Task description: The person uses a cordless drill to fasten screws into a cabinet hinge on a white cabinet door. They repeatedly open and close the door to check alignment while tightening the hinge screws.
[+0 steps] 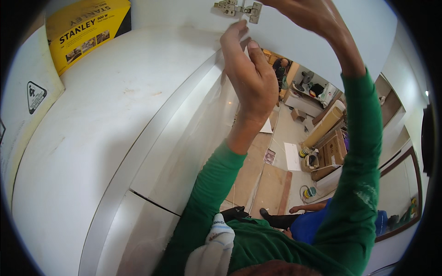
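A metal cabinet hinge (238, 9) is fixed at the top, where a white door panel (317, 50) hangs above a white cabinet top (106, 92). Just under the hinge, my left hand (252, 80) is raised with its fingers up and thumb apart, near the panel's corner. Whether it touches the panel is unclear. My right hand (306, 16) reaches up in front of the panel, to the right of the hinge. Its fingers run out past the upper edge of the picture, so their grip is hidden. Both arms wear green sleeves.
On the cabinet top stands a yellow and black tool box (87, 39), beside a white container (32, 92) with a warning label. Below on the right, a person in blue (313, 225) is close by. Cardboard boxes (329, 154) and boards (269, 193) lie on the floor.
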A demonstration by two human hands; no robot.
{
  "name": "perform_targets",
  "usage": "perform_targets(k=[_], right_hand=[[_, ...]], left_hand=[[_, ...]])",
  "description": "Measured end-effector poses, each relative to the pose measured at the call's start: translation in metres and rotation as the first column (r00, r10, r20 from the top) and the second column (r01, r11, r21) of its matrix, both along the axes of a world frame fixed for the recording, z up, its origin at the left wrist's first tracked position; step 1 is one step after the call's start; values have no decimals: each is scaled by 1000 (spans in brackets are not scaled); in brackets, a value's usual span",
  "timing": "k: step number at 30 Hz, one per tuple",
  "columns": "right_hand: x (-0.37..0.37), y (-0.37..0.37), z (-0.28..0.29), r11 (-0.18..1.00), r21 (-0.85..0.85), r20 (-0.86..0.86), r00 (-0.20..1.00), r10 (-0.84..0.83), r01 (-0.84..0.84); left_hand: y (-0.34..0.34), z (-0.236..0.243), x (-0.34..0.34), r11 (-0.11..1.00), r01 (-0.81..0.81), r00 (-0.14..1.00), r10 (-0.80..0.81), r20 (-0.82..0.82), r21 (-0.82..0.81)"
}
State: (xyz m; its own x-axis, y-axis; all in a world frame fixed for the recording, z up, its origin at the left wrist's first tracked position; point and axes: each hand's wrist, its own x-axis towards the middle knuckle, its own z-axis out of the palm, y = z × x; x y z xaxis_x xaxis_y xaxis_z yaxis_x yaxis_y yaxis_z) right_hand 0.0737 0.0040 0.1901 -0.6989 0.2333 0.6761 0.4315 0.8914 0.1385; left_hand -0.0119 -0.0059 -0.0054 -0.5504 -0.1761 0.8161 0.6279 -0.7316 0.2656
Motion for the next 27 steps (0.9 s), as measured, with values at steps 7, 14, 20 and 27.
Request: perform_targets(k=[7, 14, 20, 27], right_hand=[[78, 51, -116, 802, -56, -715, 585, 384, -595], [121, 79, -207, 579, 14, -929, 203, 309, -815], [123, 117, -216, 471, -35, -971, 142, 193, -881], [115, 141, -211, 432, 9, -974, 90, 209, -902]], left_hand=[[-12, 51, -27, 799, -503, 857, 510, -72, -329], [33, 92, -72, 792, -127, 901, 344, 265, -598], [61, 103, -93, 842, 55, 714, 343, 611, -537], [65, 104, -90, 702, -238, 673, 617, 407, -671]])
